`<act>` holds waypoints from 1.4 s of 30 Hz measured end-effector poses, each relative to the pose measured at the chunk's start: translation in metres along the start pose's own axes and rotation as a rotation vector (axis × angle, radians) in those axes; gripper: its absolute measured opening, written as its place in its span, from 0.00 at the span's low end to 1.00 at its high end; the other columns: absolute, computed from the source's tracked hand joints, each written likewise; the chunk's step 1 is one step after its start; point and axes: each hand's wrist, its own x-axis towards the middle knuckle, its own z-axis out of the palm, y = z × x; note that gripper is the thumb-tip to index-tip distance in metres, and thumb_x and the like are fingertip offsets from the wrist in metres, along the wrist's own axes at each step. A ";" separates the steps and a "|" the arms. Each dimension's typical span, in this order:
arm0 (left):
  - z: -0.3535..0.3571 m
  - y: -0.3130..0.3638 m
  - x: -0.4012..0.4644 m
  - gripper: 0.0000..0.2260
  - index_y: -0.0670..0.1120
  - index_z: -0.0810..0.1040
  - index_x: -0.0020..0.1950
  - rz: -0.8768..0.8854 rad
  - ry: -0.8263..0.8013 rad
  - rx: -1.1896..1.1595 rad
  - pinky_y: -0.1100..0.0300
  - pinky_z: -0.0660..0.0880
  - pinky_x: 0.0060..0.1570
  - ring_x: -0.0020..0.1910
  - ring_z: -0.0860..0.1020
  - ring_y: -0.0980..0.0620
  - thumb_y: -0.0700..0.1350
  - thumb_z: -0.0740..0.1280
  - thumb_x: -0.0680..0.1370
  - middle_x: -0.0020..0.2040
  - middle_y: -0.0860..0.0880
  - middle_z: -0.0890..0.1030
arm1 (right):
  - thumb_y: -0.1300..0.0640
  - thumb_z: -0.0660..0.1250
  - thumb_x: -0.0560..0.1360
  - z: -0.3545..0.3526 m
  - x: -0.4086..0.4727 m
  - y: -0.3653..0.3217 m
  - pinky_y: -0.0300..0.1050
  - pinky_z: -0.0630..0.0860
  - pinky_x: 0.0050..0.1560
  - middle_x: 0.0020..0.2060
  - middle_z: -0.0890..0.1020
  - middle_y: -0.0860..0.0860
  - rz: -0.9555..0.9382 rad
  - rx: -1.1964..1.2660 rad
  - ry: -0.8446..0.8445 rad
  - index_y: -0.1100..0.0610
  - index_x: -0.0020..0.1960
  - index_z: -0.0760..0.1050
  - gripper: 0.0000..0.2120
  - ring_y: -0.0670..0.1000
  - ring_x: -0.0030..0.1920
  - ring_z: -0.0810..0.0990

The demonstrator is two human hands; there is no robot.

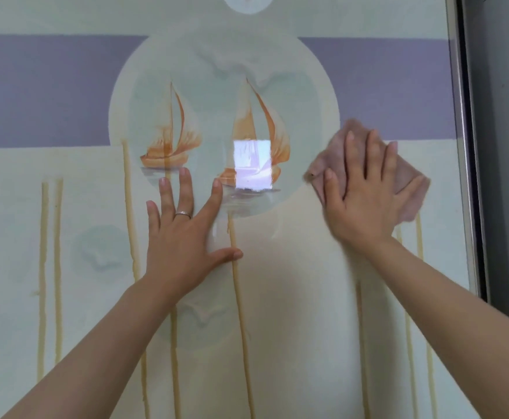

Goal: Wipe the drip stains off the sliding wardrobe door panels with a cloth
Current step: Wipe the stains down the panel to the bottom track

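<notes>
A crumpled pink cloth [404, 173] lies flat against the glossy door panel [292, 282], beside yellowish drip stains [238, 282].

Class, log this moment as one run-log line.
left hand: flat on door panel | right hand: pressing cloth near right edge | drip stains: many remain

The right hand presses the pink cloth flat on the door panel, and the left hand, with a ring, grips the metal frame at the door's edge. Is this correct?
Not quite. In the head view the left hand, with its ring, lies flat with spread fingers on the door panel, far from the metal frame. The right hand does press the pink cloth flat on the panel.
</notes>
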 end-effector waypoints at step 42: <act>0.000 0.000 -0.002 0.49 0.57 0.26 0.65 -0.013 -0.010 -0.024 0.44 0.37 0.70 0.72 0.31 0.40 0.67 0.65 0.68 0.74 0.44 0.29 | 0.41 0.45 0.78 0.001 -0.006 0.013 0.74 0.39 0.67 0.78 0.54 0.52 -0.165 0.041 0.031 0.47 0.79 0.52 0.30 0.57 0.78 0.49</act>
